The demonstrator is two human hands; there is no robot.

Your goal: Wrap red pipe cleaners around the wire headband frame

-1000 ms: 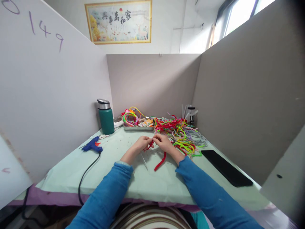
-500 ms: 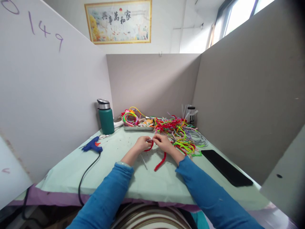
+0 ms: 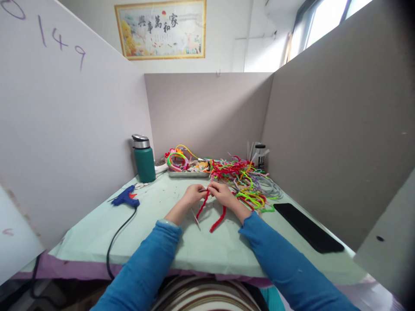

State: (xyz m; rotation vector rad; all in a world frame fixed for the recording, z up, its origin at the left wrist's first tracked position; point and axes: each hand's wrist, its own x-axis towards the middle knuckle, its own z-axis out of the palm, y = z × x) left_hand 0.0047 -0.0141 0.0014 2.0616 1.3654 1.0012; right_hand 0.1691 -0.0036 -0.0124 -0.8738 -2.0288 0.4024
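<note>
My left hand (image 3: 192, 195) and my right hand (image 3: 221, 193) meet over the middle of the table, both pinched closed on a red pipe cleaner (image 3: 218, 220). The fingertips almost touch, with a thin grey strip between them. One red end hangs down under my left hand, the other curves down below my right hand to the pale green tablecloth (image 3: 155, 242). A thin clear stick (image 3: 195, 217) lies on the cloth below my left hand.
A heap of coloured pipe cleaners (image 3: 246, 179) lies behind my right hand. A metal tray (image 3: 188, 174) of craft pieces stands at the back, a green flask (image 3: 144, 159) to its left. A blue glue gun (image 3: 126, 198) with black cord lies left; a black phone (image 3: 308, 226) right. Partition walls enclose the desk.
The red end by my left hand, earlier curled up short, now hangs down longer. Both hands stay in place.
</note>
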